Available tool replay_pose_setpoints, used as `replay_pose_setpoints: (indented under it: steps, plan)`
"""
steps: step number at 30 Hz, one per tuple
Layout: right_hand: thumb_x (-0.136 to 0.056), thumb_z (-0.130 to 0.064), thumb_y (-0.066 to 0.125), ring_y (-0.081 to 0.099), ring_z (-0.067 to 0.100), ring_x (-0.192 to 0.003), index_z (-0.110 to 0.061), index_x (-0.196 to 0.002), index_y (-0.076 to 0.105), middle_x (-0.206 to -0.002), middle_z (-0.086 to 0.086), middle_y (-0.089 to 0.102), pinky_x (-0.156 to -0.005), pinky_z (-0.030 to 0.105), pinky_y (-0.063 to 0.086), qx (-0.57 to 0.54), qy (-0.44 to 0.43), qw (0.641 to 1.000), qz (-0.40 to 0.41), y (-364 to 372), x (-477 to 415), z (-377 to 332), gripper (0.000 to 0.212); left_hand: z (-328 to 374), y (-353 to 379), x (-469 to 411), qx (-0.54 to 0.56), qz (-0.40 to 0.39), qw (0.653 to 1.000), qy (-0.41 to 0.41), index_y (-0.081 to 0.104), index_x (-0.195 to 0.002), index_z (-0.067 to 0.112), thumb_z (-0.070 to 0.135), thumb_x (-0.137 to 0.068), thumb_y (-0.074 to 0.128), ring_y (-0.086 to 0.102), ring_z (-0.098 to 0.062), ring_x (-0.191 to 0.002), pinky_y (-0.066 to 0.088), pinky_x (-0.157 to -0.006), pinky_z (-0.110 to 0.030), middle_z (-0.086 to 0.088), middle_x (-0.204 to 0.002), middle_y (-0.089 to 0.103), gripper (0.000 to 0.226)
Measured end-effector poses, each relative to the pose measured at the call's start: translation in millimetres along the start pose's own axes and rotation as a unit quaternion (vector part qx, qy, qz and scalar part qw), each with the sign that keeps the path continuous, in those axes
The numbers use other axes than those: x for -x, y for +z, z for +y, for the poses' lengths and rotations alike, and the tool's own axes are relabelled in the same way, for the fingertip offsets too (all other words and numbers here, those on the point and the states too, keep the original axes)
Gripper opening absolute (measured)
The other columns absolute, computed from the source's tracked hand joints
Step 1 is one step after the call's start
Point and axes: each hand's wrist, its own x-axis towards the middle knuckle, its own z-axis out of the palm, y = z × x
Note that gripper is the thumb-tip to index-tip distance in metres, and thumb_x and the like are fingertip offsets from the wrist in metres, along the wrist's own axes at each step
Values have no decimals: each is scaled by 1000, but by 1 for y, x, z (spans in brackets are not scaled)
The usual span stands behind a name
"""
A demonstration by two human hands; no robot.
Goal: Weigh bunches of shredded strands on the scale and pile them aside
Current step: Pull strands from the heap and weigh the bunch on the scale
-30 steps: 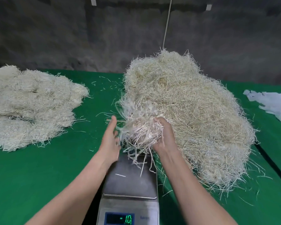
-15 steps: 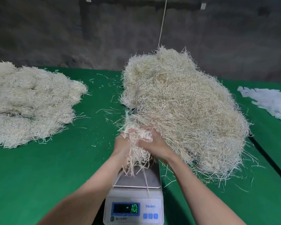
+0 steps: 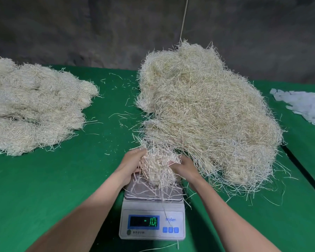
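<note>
Green cloth surface [image 3: 44,188] carries a white digital scale [image 3: 153,206]; above it, left grip [image 3: 133,162] and right grip [image 3: 185,166] clasp one pale bunch of shredded strands [image 3: 158,167].

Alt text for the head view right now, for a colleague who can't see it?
The left hand and right hand grip a bunch of pale shredded strands over the pan of a digital scale, whose display shows a negative reading. A large loose heap lies right of the scale on the green table, and neater bunches are piled at far left.
</note>
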Motion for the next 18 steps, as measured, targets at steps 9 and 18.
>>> replay_pose_setpoints:
  steps: [9,18]
  plan:
    - [-86,-42,63,38,25,-132,-15,-144,32,-149,6,34,-109,44,34,2,-35,999,18,10,-2,7,71,-25,-21,3,-96,105,985,99,57,-127,13,21,-90,63,55,-10,-90,36,-82,-22,4,-103,59,38]
    - [-84,-37,67,43,24,-129,-14,-140,39,-145,5,40,-107,39,36,10,-49,998,29,3,-2,10,67,-36,-25,1,-167,87,978,85,64,-121,14,31,-88,66,53,-20,-121,36,-108,-41,-2,-130,59,37]
